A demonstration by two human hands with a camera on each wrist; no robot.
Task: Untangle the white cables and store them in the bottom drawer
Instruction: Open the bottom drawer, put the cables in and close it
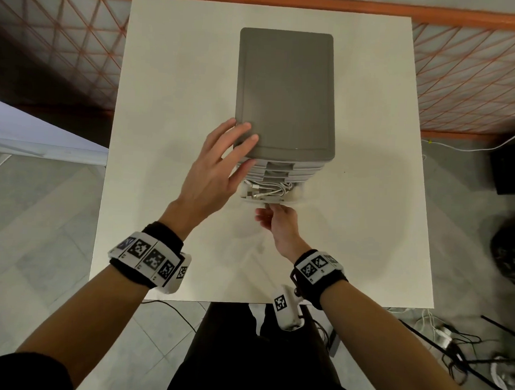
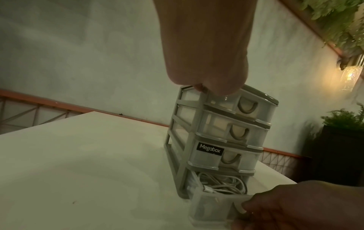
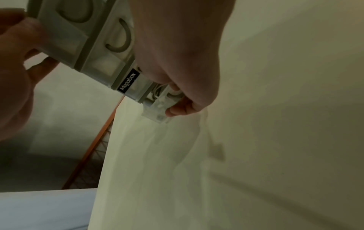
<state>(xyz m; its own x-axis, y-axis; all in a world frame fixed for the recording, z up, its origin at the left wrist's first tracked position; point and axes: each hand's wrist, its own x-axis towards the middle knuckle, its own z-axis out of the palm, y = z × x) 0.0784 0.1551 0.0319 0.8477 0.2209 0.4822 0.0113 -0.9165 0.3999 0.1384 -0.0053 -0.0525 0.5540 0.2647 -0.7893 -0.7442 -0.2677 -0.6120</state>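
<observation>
A grey drawer tower (image 1: 286,90) with several translucent drawers stands mid-table. Its bottom drawer (image 2: 212,207) is pulled partly out. Coiled white cables (image 1: 268,189) lie inside that drawer (image 1: 294,199), also seen as white cables (image 2: 222,185) in the left wrist view. My left hand (image 1: 237,153) rests with spread, straight fingers on the tower's near-left top corner, its thumb against the drawer fronts. My right hand (image 1: 271,214) pinches the front handle of the bottom drawer (image 3: 157,109); its fingers (image 3: 177,109) curl at the handle.
The white table (image 1: 196,76) is bare around the tower. An orange lattice fence (image 1: 464,79) runs behind and beside it. Loose cables (image 1: 449,338) and a dark bag (image 1: 508,250) lie on the floor to the right.
</observation>
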